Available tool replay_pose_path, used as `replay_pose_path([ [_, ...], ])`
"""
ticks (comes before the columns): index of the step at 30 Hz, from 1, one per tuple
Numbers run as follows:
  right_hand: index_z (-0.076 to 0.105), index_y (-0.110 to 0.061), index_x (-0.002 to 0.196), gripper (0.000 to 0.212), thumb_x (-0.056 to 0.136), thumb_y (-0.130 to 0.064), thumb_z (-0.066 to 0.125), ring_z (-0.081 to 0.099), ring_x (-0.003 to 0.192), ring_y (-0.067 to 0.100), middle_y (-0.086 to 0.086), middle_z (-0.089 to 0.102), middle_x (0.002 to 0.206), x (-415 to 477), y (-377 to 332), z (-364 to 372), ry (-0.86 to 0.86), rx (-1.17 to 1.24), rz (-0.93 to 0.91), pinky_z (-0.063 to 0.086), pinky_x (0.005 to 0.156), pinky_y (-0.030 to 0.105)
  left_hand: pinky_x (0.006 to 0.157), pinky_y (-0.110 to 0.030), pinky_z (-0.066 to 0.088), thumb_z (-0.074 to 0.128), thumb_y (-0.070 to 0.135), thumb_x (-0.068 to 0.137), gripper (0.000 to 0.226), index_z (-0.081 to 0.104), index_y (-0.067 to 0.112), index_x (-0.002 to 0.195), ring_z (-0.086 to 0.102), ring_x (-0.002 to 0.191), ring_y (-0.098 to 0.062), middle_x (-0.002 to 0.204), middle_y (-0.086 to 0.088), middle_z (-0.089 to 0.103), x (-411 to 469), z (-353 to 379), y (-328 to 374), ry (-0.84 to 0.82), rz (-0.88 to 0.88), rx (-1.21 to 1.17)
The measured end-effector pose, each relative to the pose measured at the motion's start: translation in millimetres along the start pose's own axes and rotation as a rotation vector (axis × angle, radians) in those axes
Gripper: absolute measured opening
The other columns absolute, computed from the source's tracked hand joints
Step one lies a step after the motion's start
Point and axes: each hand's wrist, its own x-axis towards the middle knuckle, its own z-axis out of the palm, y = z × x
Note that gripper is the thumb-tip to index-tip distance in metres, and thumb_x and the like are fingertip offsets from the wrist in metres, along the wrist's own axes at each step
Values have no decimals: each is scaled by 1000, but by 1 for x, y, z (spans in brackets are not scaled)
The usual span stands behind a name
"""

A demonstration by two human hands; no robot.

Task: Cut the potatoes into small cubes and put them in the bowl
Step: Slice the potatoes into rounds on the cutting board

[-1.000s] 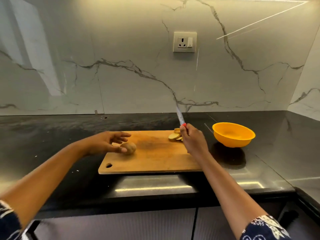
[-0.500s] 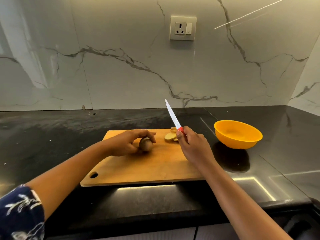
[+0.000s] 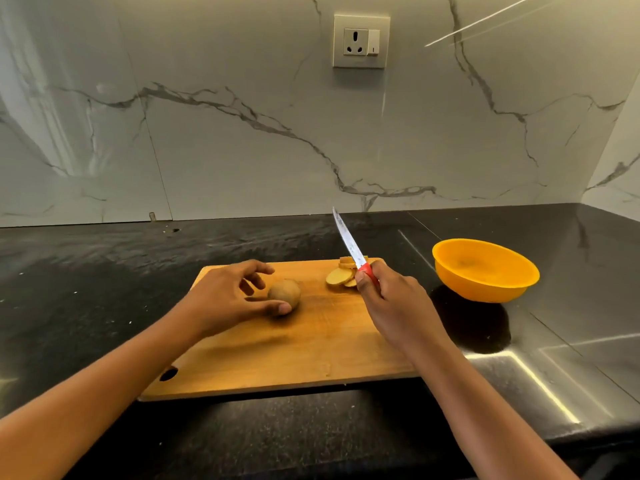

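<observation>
The potato (image 3: 284, 293) is touched by the thumb of the left hand (image 3: 225, 299) – fingers (image 3: 258, 268) spread, nothing gripped. The knife (image 3: 349, 244) is held in the right hand (image 3: 394, 306), blade raised, slices (image 3: 341, 276) just beyond it. The potato is best pinned under a curled grip before cutting – it may roll.
</observation>
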Motion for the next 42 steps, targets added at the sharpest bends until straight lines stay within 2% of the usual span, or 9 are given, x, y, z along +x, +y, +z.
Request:
replay_pose_path([
  [5,48,-24,89,22,100,-41,37,50,58,8,-13,49,66,-2,-3,-1,-46,-33,-5,31,51,19,79,-19,50,74,45,72,49,52,33,114,57,87,-5,102,12,57,4,17,13,77,39,118],
  [8,53,-21,94,28,100,-42,36,52,62,10,-10,53,69,-3,-4,-2,-80,-27,13,35,54,22,85,-23,52,76,30,76,42,53,45,108,59,94,-4,108,14,59,5,11,3,5,56,-6],
  [13,51,-23,113,30,101,-43,32,56,76,10,-7,60,86,-7,-9,-1,-227,-51,17,43,63,28,83,-18,51,74,67,56,57,58,57,110,60,102,0,110,24,62,0,0,-7,-89,71,-216],
  [17,51,-25,113,26,101,-41,33,55,77,8,-8,59,88,-11,-17,-1,-310,-48,18,43,65,29,75,-9,48,76,35,64,45,66,38,107,62,97,2,104,17,67,1,4,-6,-3,85,-284],
  [20,51,-26,111,25,101,-40,33,54,81,8,-6,60,94,-12,-22,0,-337,-50,27,43,68,30,77,-11,50,77,27,64,46,66,30,108,64,98,0,105,16,68,0,8,-8,34,84,-339],
  [26,50,-26,112,29,101,-43,30,56,89,14,-4,61,101,-21,-32,4,-358,-103,64,47,77,35,84,-20,54,80,31,57,45,71,31,101,66,98,-4,104,13,70,0,10,-10,88,70,-399],
  [31,48,-25,116,31,101,-44,28,55,85,14,-3,59,95,-23,-41,9,-400,-142,52,46,71,34,79,-12,51,77,36,55,37,73,36,91,65,92,1,96,23,69,-1,13,-8,177,56,-361],
  [36,46,-23,119,32,102,-42,28,53,82,15,-3,55,91,-22,-48,11,-395,-185,37,38,64,32,72,-4,47,75,35,57,37,70,33,94,62,91,8,87,18,70,-3,13,-3,213,76,-310],
  [42,47,-20,122,29,102,-34,32,49,81,15,0,57,97,-20,-57,6,-425,-259,14,35,64,30,71,0,43,74,35,58,35,67,36,93,59,89,15,76,40,62,-5,13,-2,225,95,-255],
])
